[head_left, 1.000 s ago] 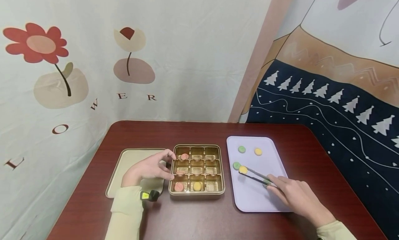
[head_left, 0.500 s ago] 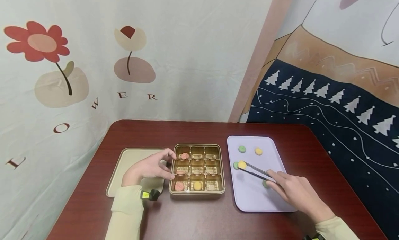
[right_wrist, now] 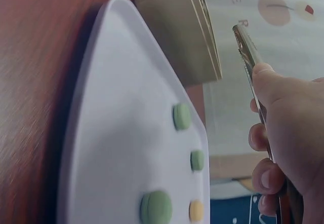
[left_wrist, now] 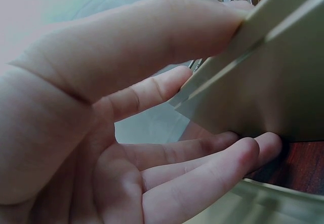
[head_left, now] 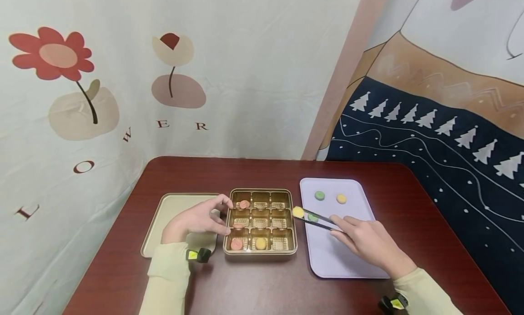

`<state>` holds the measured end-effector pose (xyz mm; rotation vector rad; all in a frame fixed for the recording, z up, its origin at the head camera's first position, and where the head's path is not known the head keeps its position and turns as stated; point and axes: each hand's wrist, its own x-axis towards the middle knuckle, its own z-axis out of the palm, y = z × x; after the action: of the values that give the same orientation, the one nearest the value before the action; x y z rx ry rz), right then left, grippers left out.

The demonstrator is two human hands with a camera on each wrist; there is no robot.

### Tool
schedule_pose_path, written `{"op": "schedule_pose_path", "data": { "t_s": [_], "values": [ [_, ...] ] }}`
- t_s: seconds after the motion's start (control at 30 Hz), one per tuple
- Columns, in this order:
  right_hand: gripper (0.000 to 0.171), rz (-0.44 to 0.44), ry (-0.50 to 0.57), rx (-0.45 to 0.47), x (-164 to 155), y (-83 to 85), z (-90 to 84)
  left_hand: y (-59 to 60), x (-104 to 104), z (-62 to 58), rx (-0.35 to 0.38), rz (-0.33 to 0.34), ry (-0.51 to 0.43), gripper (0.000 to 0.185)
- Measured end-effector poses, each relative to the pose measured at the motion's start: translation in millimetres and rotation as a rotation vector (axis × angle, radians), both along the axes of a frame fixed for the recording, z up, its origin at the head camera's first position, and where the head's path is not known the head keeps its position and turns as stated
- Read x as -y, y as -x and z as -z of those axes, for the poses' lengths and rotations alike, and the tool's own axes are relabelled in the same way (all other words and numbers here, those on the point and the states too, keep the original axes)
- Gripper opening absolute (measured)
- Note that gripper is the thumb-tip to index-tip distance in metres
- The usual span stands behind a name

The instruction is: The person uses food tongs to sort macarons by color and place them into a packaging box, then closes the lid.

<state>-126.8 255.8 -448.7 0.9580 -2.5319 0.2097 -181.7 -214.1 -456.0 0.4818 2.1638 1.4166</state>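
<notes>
My right hand grips a pair of metal tongs, whose tips pinch a yellow macaron. It is raised over the gap between the lilac tray and the gold box, close to the box's right rim. At the box's left side, the thumb and spread fingers of my left hand touch the rim and wall. The box has nine-part dividers; pink macarons lie in its left column, and another yellow macaron sits in the front middle compartment. In the right wrist view the pinched macaron is hidden.
On the lilac tray are green macarons and a yellow one at the back; the right hand hides part of it in the head view. A flat gold lid lies under the left hand. A printed cloth hangs behind the table.
My right hand has lifted the yellow macaron with the tongs from beside a green one and carried it left toward the box. The left hand has stayed on the box.
</notes>
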Motion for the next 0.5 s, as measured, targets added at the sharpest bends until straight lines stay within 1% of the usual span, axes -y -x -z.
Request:
{"op": "schedule_pose_path", "data": {
  "t_s": [0.07,0.23,0.33,0.5],
  "values": [
    [0.033,-0.033,-0.008,-0.028,7.4,4.2,-0.8,0.2,0.4,-0.1,0.005,0.004,-0.008,0.058],
    [0.037,-0.099,-0.018,-0.072,28.3,12.2,-3.6,0.7,0.8,0.1,0.006,0.004,-0.013,0.057],
    [0.037,-0.13,-0.019,-0.078,40.7,15.4,-4.4,0.5,0.6,0.7,0.009,0.0,-0.015,0.057],
    [0.038,-0.149,-0.028,-0.075,57.1,20.6,-2.4,0.4,0.9,1.2,0.009,-0.005,-0.007,0.058]
  ]
}}
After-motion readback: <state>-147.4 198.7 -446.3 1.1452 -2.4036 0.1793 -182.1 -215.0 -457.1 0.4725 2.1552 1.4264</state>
